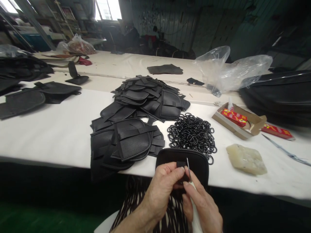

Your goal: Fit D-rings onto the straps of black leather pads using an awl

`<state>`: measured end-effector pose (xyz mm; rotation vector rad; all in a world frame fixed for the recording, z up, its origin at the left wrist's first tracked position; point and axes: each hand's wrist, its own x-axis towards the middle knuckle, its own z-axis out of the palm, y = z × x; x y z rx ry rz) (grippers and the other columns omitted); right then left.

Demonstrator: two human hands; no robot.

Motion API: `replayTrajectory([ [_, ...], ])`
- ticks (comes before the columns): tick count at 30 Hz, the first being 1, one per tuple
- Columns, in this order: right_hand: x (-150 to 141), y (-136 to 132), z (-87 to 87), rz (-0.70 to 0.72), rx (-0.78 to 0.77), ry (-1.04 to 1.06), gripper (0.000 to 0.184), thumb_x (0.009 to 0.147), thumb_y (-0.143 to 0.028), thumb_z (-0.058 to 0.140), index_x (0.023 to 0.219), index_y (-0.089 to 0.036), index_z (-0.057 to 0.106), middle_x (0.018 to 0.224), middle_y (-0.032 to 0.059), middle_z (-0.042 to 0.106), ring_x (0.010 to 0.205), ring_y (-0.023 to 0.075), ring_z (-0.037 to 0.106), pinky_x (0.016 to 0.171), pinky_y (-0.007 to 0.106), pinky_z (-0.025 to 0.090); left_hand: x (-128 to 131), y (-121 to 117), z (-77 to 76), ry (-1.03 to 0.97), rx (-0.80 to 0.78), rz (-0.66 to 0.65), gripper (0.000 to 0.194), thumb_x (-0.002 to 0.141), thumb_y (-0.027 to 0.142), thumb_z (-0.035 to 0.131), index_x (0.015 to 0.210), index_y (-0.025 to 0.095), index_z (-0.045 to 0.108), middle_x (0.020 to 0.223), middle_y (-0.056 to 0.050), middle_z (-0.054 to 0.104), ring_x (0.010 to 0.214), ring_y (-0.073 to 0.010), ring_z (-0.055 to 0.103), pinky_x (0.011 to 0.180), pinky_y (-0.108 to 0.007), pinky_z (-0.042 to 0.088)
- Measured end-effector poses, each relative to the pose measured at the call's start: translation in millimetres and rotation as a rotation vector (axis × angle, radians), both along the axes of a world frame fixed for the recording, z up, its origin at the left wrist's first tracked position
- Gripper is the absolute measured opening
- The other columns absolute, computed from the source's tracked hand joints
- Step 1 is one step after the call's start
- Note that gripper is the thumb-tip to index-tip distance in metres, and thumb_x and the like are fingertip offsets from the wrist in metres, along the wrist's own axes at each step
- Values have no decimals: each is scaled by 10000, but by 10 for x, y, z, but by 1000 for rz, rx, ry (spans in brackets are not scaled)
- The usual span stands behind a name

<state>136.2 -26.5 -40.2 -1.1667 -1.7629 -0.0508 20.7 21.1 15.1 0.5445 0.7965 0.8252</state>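
My left hand [161,183] pinches a black strap [180,164] between thumb and fingers. The strap lies over a black padded piece with a rounded rim [167,156], which rests at the table's front edge. My right hand [202,204] is closed around a white-handled tool [195,216], its thin metal tip pointing up beside the strap. Both hands nearly touch, and they cover the strap's lower part. Just beyond the padded piece spreads a heap of black D-shaped rings [191,134]. On the left lie stacked black leather-look pieces with straps [132,142].
To the right are a yellowish translucent block [246,159], an open cardboard box [254,127] with a red packet [234,117], and scissors [286,150]. Clear plastic bags [233,72] and a dark bulky item [279,97] stand behind. More black pieces [26,100] lie left.
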Motion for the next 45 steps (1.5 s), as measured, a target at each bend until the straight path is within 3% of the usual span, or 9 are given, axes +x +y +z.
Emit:
replayTrajectory([
  [5,32,17,-26,54,-87,69,208,872,-265,568,1067,-272,641,1136,59,665,969,279,655,766,310,602,-5,1,-27,-42,-52,37,147,772,211,630,669,105,639,614,-4,578,541,-65,494,549,-164,408],
  [11,75,-64,-38,14,-5,-70,432,886,-137,493,1308,-229,470,1289,122,545,997,254,649,714,295,603,-12,19,-33,-84,-36,15,188,824,187,558,705,93,669,628,-38,620,574,-89,544,585,-188,437],
  [15,80,-91,-14,-29,-22,-54,448,903,-145,453,1345,-206,422,1316,133,523,1003,240,650,753,296,586,-18,33,-36,-95,-38,-7,196,836,183,540,738,85,679,646,-58,632,580,-107,562,600,-213,455],
  [20,55,45,177,-66,120,-235,280,924,-137,427,1194,-117,501,1047,184,686,846,218,705,647,239,591,-22,32,-62,-124,-52,-9,173,817,203,578,714,94,663,644,-38,608,574,-93,548,585,-196,449],
  [24,10,113,244,-103,203,-333,161,944,-152,424,1006,-89,559,883,232,710,766,219,717,579,224,579,-23,28,-56,-143,-70,7,157,791,212,620,681,101,640,599,0,557,513,-55,484,535,-160,417],
  [31,-26,104,166,-103,231,-337,154,938,-175,438,927,-138,587,901,207,716,624,191,710,521,236,571,-31,15,-20,-51,-49,-5,179,777,266,642,705,102,637,616,-15,577,568,-80,526,568,-169,429],
  [39,85,37,-33,-39,155,-306,227,887,-189,516,1088,-179,619,1048,142,695,671,189,715,528,210,564,-10,-23,-53,-58,7,20,181,786,233,620,677,88,620,595,-17,579,524,-59,497,538,-155,404],
  [42,125,41,-164,-47,192,-205,266,895,-222,513,1142,-195,609,1019,115,707,649,180,715,474,178,540,9,-29,-70,-64,-31,57,182,769,207,611,626,96,603,558,-8,562,493,-59,495,526,-161,413],
  [45,105,92,-188,32,176,-125,320,897,-214,509,1210,-225,578,951,61,728,661,176,717,502,179,555,-8,-40,-82,-70,-97,65,163,748,224,606,648,96,623,575,-49,623,480,-94,553,534,-205,456],
])
